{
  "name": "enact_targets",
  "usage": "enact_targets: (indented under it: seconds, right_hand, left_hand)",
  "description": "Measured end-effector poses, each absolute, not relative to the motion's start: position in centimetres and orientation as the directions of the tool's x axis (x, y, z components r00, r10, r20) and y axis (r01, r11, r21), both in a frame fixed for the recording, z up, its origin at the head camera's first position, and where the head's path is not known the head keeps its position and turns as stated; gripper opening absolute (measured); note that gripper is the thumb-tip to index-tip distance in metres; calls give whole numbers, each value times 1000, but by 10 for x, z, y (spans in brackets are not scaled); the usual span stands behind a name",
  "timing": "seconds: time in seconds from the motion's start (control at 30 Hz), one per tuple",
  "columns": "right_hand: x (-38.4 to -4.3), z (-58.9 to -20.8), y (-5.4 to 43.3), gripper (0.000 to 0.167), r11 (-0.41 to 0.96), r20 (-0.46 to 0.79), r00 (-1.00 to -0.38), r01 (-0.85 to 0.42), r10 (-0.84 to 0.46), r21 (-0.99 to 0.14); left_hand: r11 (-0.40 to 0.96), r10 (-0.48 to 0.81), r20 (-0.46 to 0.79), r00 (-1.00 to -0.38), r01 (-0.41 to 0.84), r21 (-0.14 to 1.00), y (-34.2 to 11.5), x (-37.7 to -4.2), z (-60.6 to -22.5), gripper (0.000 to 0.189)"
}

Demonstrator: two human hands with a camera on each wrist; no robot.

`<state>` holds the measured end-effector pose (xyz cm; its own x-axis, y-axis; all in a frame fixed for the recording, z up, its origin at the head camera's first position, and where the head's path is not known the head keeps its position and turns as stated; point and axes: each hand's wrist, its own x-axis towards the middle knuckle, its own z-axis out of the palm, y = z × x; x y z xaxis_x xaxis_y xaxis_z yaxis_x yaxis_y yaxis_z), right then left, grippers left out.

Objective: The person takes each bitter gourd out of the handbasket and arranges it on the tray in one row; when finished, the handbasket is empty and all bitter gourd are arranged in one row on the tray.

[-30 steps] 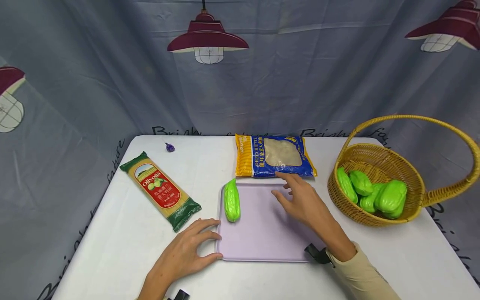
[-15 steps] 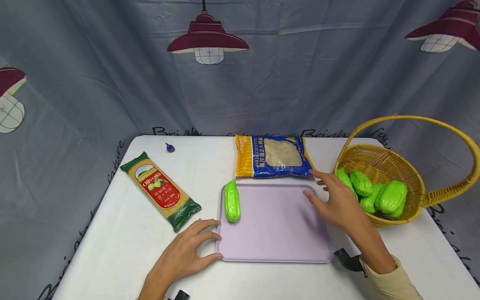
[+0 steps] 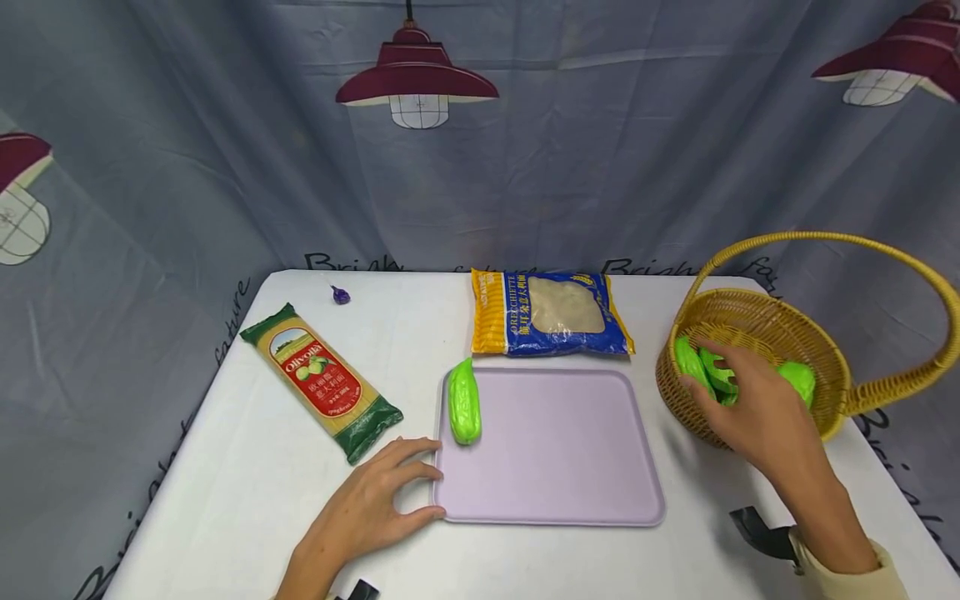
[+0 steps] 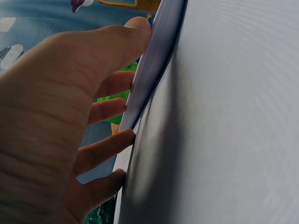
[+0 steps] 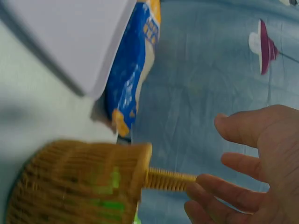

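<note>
My left hand (image 3: 367, 504) touches the left edge of a flat lilac tray (image 3: 555, 450) with its fingertips and thumb. In the left wrist view, the fingers of the left hand (image 4: 74, 112) lie along the tray's rim. One bright green, ridged toy vegetable (image 3: 464, 403) lies at the tray's upper left. To the right, my right hand (image 3: 761, 408) is over a yellow wicker basket (image 3: 678, 412), fingers spread. Several green vegetables (image 3: 692, 364) lie inside, partly hidden by the hand. In the right wrist view, the right hand (image 5: 252, 172) holds nothing, above the basket's rim.
A long Olivoila pasta packet (image 3: 322, 379) lies slanted at the left. A blue and yellow orecchiette bag (image 3: 551, 312) lies behind the tray. A small purple object (image 3: 341, 295) is near the table's back left. The basket's tall handle (image 3: 825, 237) arches over its opening.
My right hand has moved right from above the tray to over the basket, now covering some of the green vegetables. The left hand and the tray have stayed put.
</note>
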<state>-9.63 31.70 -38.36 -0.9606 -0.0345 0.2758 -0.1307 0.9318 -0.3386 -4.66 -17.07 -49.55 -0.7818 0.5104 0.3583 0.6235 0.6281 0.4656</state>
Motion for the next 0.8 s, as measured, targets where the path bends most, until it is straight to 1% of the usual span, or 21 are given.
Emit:
enact_targets:
  seconds: [0.27, 0.47, 0.67, 0.8]
  right_hand:
    - [-92, -380, 349, 66, 954, 273, -961, -35, 50, -297]
    - [-91, -383, 368, 62, 962, 275, -951, 67, 141, -265]
    - [-92, -390, 387, 60, 953, 213, -949, 181, 235, -242]
    - [-93, -395, 399, 63, 950, 179, -952, 206, 250, -233]
  left_hand:
    - [634, 512, 347, -786, 618, 465, -171, -45, -495, 35]
    - [636, 514, 347, -785, 619, 461, -170, -44, -494, 35]
    - [635, 515, 344, -785, 619, 463, -170, -44, -494, 35]
    - [635, 516, 346, -784, 621, 460, -170, -44, -494, 34]
